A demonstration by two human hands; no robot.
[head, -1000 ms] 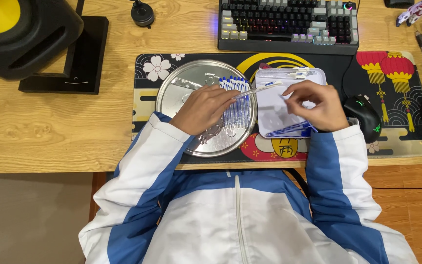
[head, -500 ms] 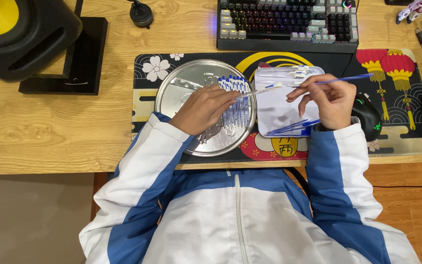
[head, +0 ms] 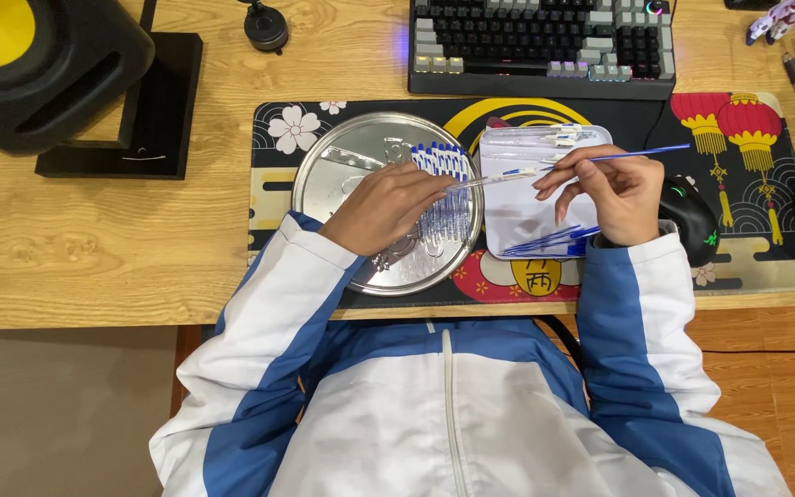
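Observation:
My left hand (head: 384, 206) rests over a round silver tray (head: 342, 166) and pinches a clear pen barrel (head: 494, 179) that points right. A row of several assembled pens with blue caps (head: 441, 189) lies on the tray beside that hand. My right hand (head: 614, 189) hovers over a white rectangular tray (head: 526, 221) and holds a thin blue pen refill (head: 637, 153), its near end close to the barrel's tip. More blue refills (head: 545, 242) lie at the white tray's front, and pen parts (head: 545, 138) at its back.
Both trays sit on a dark patterned desk mat (head: 747, 193) on a wooden desk. A keyboard (head: 540, 41) lies behind, a black mouse (head: 687, 216) right of my right hand, a black and yellow speaker (head: 39, 64) on a stand at the far left.
My right hand has lifted from the white tray with a blue refill and now holds it level with the barrel in my left hand. The left hand has barely moved.

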